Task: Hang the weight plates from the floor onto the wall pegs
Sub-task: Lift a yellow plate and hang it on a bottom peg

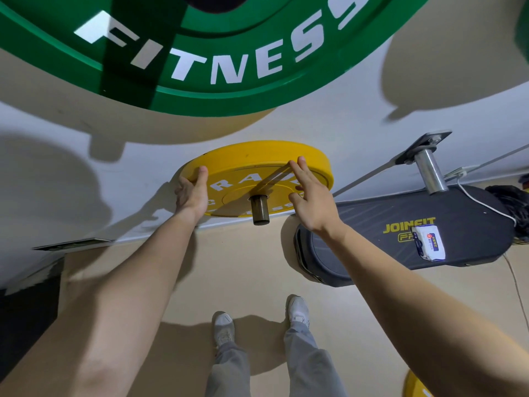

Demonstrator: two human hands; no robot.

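A yellow weight plate [257, 159] hangs on a steel wall peg [260, 210] low on the white wall. My left hand [192, 193] grips the plate's left rim, thumb on its face and fingers behind. My right hand [309, 196] lies flat on the right side of the plate's face with straight fingers. A large green plate [200, 67] lettered FITNESS hangs on the wall above. Part of another yellow plate [415, 386] lies on the floor at the bottom right.
An empty steel peg [429, 170] sticks out of the wall at the right. Below it a dark JOINFIT pad [400, 233] leans at the wall with a wipes packet [429, 243] on it. A white cable [483, 206] runs nearby. My feet [260, 322] stand on the beige floor.
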